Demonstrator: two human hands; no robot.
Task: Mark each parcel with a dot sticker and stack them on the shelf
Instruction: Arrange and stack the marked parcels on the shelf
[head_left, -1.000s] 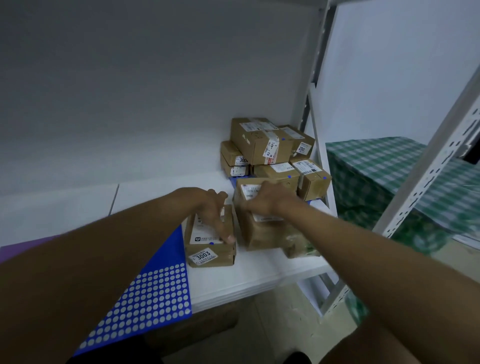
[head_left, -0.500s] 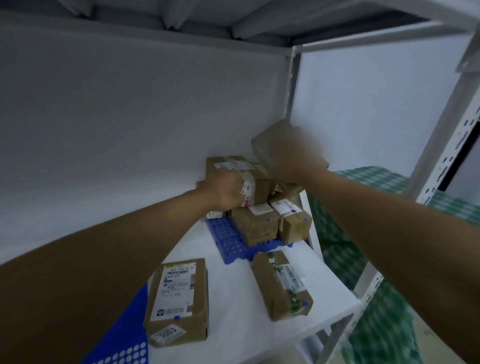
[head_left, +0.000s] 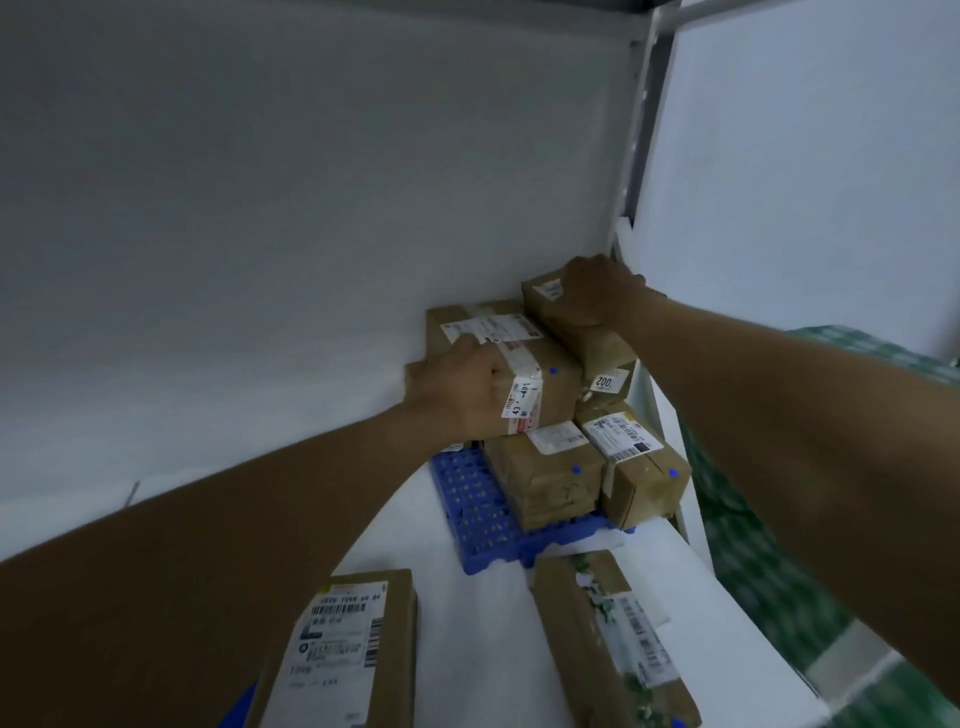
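Lying near the white shelf's (head_left: 467, 613) front edge are two parcels (head_left: 345, 654); farther back, a blue pallet (head_left: 478, 506) carries the stack, left hand (head_left: 457, 384) gripping a dotted parcel (head_left: 535, 379), right hand (head_left: 597, 296) clasping the top parcel (head_left: 597, 338) against the grey rear wall (head_left: 260, 208).

Brown parcels stacked at the shelf's back corner

The top parcel (head_left: 582, 325) lies tilted on the stack; a dotted parcel (head_left: 530, 374) sits beside it, two dotted parcels (head_left: 550, 483) below; two more (head_left: 353, 649) lie flat in front.
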